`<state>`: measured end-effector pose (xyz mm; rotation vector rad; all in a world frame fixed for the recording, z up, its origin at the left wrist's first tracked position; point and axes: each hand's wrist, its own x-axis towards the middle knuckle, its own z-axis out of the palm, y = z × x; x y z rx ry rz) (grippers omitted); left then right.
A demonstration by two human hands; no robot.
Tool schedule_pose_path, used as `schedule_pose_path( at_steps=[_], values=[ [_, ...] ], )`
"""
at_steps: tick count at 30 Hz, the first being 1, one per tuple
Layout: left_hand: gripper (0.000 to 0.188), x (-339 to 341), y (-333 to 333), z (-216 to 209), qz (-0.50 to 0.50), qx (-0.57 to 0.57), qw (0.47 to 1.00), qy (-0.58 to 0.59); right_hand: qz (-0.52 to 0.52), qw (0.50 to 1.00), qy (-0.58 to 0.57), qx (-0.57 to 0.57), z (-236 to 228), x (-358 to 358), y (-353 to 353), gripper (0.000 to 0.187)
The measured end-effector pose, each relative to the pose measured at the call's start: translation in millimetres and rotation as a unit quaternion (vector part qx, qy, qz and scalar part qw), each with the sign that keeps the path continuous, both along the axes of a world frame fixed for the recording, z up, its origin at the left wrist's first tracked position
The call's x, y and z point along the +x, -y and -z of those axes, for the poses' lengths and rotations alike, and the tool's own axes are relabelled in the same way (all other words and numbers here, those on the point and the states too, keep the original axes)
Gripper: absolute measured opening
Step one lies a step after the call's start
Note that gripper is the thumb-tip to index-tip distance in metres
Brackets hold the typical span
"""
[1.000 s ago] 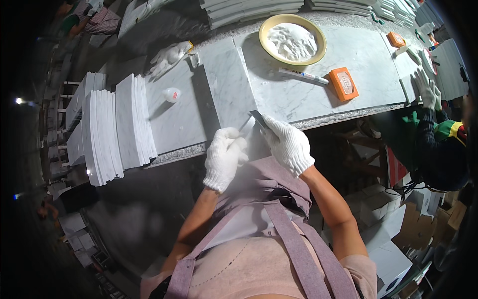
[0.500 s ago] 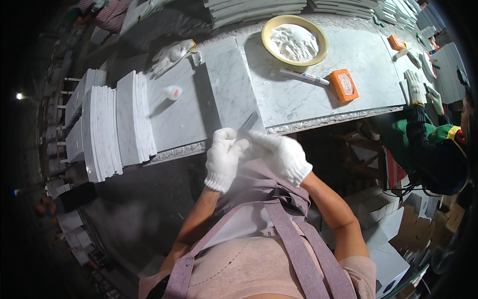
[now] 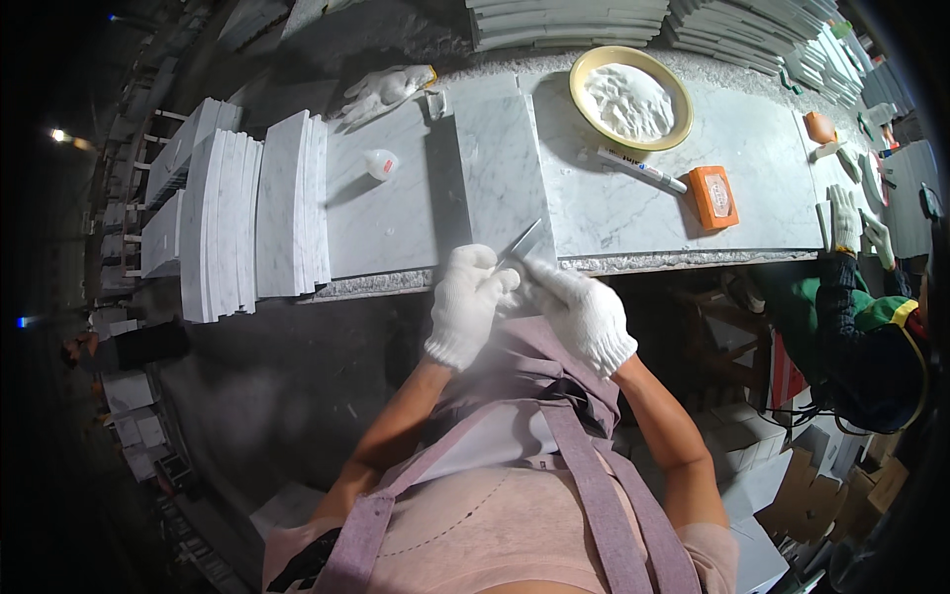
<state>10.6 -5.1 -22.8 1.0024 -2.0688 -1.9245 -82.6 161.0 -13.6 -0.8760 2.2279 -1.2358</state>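
Note:
White knit gloves cover both my hands, held together just off the front edge of the marble slab table (image 3: 396, 287). My right hand (image 3: 591, 322) is closed, with its index finger stretched along a flat grey metal scraper (image 3: 527, 241); its other fingers are partly hidden and blurred. My left hand (image 3: 467, 307) is closed, thumb and fingertips pinched at the lower corner of the blade. Whether it grips the blade or something small there is hidden. A long marble strip (image 3: 500, 173) lies on the table beyond the blade.
Marble strips (image 3: 223, 218) stand stacked at left, near a small white bottle (image 3: 380, 164). Beyond lies a spare glove (image 3: 388, 91). To the right are a yellow bowl (image 3: 683, 119) of white powder, a marker (image 3: 641, 169) and an orange box (image 3: 713, 197). A co-worker's gloved hand (image 3: 844, 213) rests at far right.
The view has shifted, so the table's things sit farther right in it. The scraper shows more clearly between my hands, and my right hand is less blurred. Both hands stay together.

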Motion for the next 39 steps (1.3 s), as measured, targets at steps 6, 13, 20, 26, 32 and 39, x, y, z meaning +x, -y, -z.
schedule_pose_path(
  at_steps=[6, 13, 20, 26, 32, 39],
  values=[
    [0.033, -4, -3, -14, -0.017, 0.070, 0.997, 0.039, 0.009, 0.999, -0.025, 0.038, 2, 16, 7, 0.039],
    [0.035, -5, -4, -10, -0.005, -0.008, 0.999, 0.031, 0.024, 0.999, -0.025, -0.026, 2, 14, 7, 0.039],
    [0.028, -3, -6, -12, -0.023, 0.092, 0.995, 0.026, 0.045, 0.998, -0.024, 0.022, -3, 15, 10, 0.040],
    [0.027, -5, -6, -18, -0.024, 0.084, 0.995, 0.037, 0.084, 0.996, 0.007, -0.009, -1, 12, 10, 0.039],
    [0.030, -5, -5, -12, -0.035, 0.041, 0.998, 0.015, 0.045, 0.998, 0.000, -0.047, 5, 17, 7, 0.041],
    [0.023, -10, 15, -2, 0.083, -0.572, 0.811, -0.094, 0.134, 0.985, 0.062, -0.087, 10, -23, -11, 0.047]
  ],
)
